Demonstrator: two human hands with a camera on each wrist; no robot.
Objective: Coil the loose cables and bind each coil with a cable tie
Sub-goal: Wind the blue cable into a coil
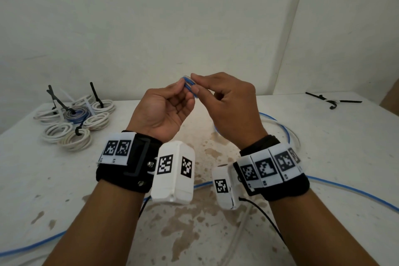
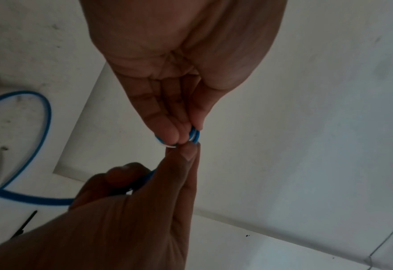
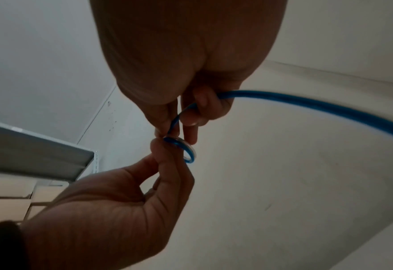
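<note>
Tabletop [image 1: 323,157] carried most of blue cable [image 1: 345,192], loose. I held small starter coil [image 1: 190,86] above it, left hand [image 1: 164,110] and right hand [image 1: 228,106] fingers pinched on it. Risk: stiff coil springing open if pinch slackened. Counted seven bound coils [image 1: 75,123], few spare ties [image 1: 332,100].

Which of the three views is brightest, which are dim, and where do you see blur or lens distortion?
Head view: brightest, evenly lit; both hands sharp, though the small blue coil is slightly smeared, and the table edge bows from the wide lens. Left wrist view: dim, the left hand in shade, the blue cable blurred. Right wrist view: dim too, the right hand dark and soft, the coil fairly clear.
</note>
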